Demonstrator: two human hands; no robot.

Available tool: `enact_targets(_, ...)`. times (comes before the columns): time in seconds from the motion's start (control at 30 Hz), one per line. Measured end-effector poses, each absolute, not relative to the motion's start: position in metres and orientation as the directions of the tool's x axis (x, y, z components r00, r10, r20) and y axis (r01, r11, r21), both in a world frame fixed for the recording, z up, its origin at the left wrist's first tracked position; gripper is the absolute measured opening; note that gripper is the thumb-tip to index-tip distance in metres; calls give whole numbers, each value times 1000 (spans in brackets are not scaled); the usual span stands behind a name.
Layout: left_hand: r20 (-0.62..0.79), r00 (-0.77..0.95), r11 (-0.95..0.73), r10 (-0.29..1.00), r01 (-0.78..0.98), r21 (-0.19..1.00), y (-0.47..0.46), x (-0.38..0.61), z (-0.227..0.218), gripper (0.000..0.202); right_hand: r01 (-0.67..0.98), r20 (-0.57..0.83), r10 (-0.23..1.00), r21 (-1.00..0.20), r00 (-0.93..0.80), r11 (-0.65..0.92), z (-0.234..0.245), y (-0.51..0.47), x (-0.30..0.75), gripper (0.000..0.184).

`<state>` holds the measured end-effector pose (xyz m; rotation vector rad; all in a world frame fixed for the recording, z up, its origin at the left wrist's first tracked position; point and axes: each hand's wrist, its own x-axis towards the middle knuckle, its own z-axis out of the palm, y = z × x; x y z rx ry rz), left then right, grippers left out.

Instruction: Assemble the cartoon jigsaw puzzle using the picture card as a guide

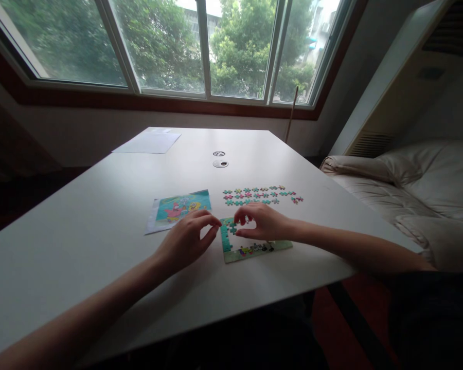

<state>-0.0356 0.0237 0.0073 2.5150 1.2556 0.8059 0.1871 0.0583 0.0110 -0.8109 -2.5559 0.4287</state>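
Observation:
A jigsaw puzzle board (258, 250) lies on the white table, its left and lower borders filled with green and coloured parts. My left hand (191, 235) has thumb and forefinger drawn together at the board's upper left edge. Over the board, my right hand (264, 222) curls from the right, with a green puzzle piece (232, 227) at its thumb and fingertips. This hand hides much of the board's upper and right part. Behind it, loose puzzle pieces (249, 195) lie in rows. Left of the board is a picture sheet (181, 208) with cartoon figures, partly covered by my left hand.
White papers (150, 142) rest at the table's far left. Two round cable-hole fittings (220, 164) are set into the tabletop (100, 216). To the right stands a pale leather sofa (420, 169). A window (170, 51) spans the wall beyond the table.

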Motion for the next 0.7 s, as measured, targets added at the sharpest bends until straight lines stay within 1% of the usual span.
enact_targets(0.13, 391, 527, -645, 755, 705, 295, 31, -43, 2, 21, 538, 187, 669, -460, -719, 706, 8, 66, 185, 21)
enact_targets(0.23, 367, 556, -657, 746, 706, 265, 31, -42, 0, 22, 547, 157, 678, -475, -718, 689, 7, 69, 183, 22)
enact_targets(0.47, 367, 583, -681, 725, 688, 252, 29, -40, -1, 21, 506, 178, 635, -462, -752, 729, 5, 74, 183, 24)
enact_targets(0.7, 364, 597, -691, 715, 683, 238, 29, -40, 0, 20, 468, 243, 606, -446, -757, 763, 6, 69, 181, 19)
